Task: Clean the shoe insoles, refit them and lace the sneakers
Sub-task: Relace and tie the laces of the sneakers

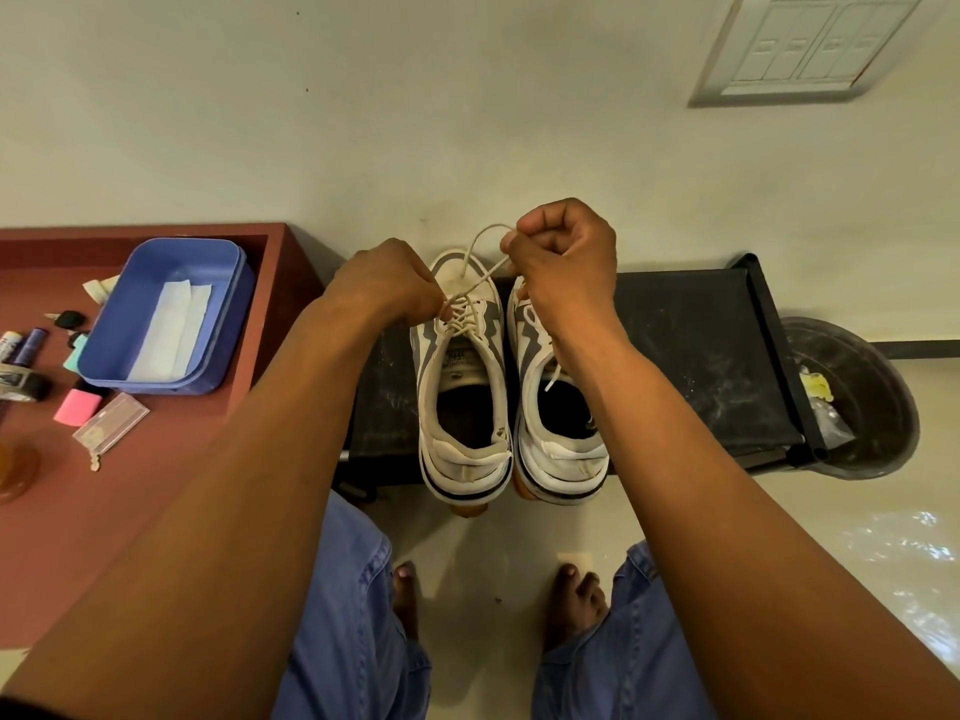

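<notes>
Head view: two white-and-grey sneakers stand side by side, heels toward the person, on a dusty black stool (696, 356). The left sneaker (460, 376) has printing on its tongue, too small to read; no other writing in view is legible. The left hand (387, 283) sits at the left side of this sneaker's eyelets, fingertips pressed together, pinching the lace (480, 275) where it crosses the upper rows. The right hand (563, 257) is closed in a fist above and beyond the toes, gripping the same lace, which loops up from the eyelets and is drawn taut. The right sneaker (558, 402) lies beneath the right wrist, a loose lace end hanging into its opening. On the red table (156, 485) to the left stands a blue tub (166, 314) with white paper inside.
</notes>
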